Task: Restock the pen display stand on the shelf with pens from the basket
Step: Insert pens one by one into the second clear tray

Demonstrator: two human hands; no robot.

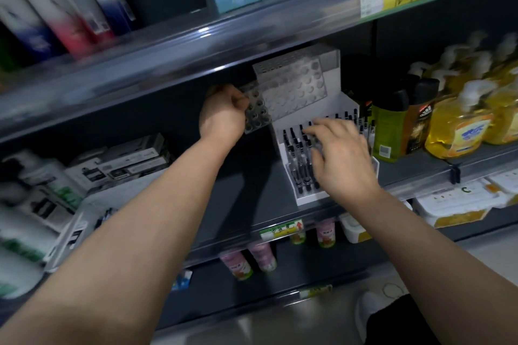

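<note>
1. Both forearms reach up from the lower edge toward the middle shelf (244, 190).
2. Left hand (224, 112) — fingers curled, gripping the left edge of a clear holed rack (294, 89) at the back of the shelf.
3. Right hand (342, 154) — fingers spread wide and relaxed, lying over rows of black pens (294, 148); no pen visibly held.
4. Pens stand upright in the white pen display stand (308, 200), which sits on the shelf just in front of the rack.
5. Just right of the stand: 1 green bottle (389, 126), then yellow pump bottles (459, 126).
6. Pale basket (67, 232) lies at lower left; contents too blurred to tell.
</note>
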